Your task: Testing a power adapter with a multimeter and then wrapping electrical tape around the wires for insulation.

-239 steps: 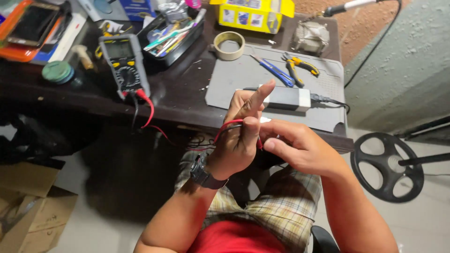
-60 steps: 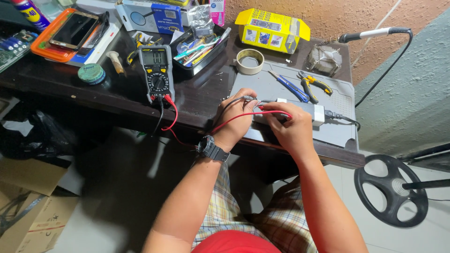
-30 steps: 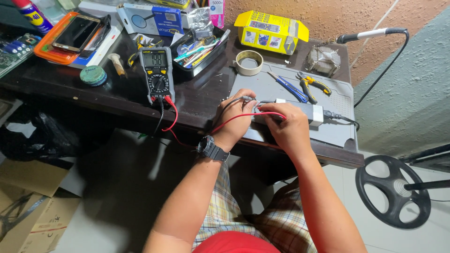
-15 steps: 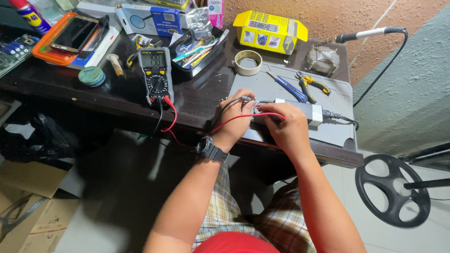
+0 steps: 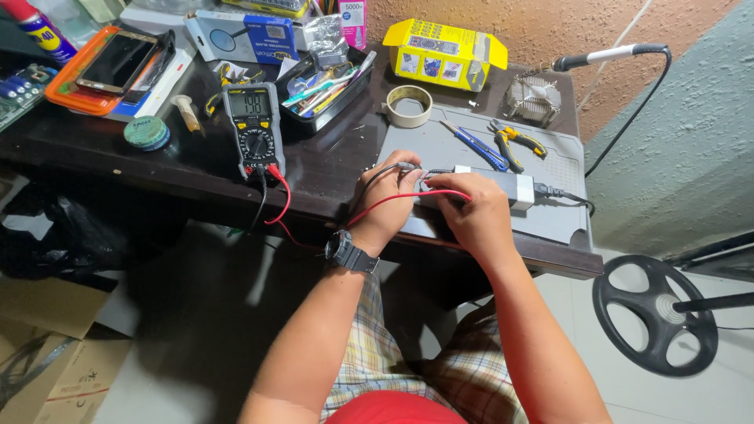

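Both hands rest on the grey work mat [image 5: 550,212] at the desk's front edge. My left hand [image 5: 389,200], with a black wristwatch, pinches the black test probe and a grey cable plug. My right hand [image 5: 471,216] holds the red test probe, its red lead [image 5: 393,202] curving back under my left hand. The hands meet beside a grey power adapter [image 5: 510,187] lying on the mat. Both leads run to a black and yellow multimeter [image 5: 253,129] lying face up to the left, its display lit.
Blue and yellow-handled pliers [image 5: 503,145], a tape roll [image 5: 409,105], a yellow box [image 5: 444,53] and a heatsink [image 5: 532,100] lie behind the mat. A tool tray [image 5: 326,86], phone on an orange tray [image 5: 110,67] and green tin [image 5: 146,133] sit left. A fan base [image 5: 656,314] stands on the floor.
Eight seconds ago both hands held the leads up above my lap. They have since come down onto the mat by the adapter and have stayed there almost still for the last two seconds.
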